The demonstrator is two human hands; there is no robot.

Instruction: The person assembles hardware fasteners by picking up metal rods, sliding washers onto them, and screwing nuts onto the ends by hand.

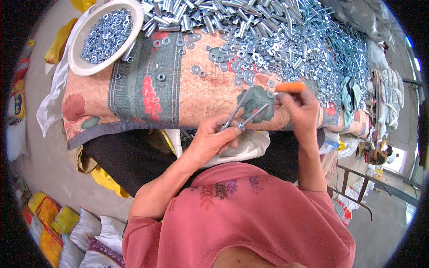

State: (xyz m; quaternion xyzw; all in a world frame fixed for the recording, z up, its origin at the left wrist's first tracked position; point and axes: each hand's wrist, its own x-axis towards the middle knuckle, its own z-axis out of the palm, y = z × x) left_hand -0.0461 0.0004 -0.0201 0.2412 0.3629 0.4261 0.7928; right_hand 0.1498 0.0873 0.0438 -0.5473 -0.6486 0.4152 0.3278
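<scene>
The hands are held in front of the body, at the near edge of the cloth-covered desk [199,100]. Two slender metal rods [256,115] are pinched between the thumb and fingers of the left hand [217,135], both slanted up and to the right, with their upper ends pointed away from the body. A small ring-shaped piece [241,126] is seen at the lower end of the right-hand rod, beside the thumb tip. The right hand [302,106] is raised over the desk, its thumb and index finger brought close together; an orange cover [290,87] is seen on the index finger. A washer [270,94] is seen just beside those fingertips, but whether it is gripped cannot be told.

Beyond the hands, loose washers [241,67] are scattered over the patterned cloth, and metal tubes [201,15] are heaped at the far side. A dense pile of thin metal pieces [346,56] is spread to the right, with a pale green cloth [351,96] laid at its near edge. At the far left, small metal rings [107,35] are held in a white bowl [81,66]. Filled bags [89,230] are stacked on the floor [89,183] at lower left.
</scene>
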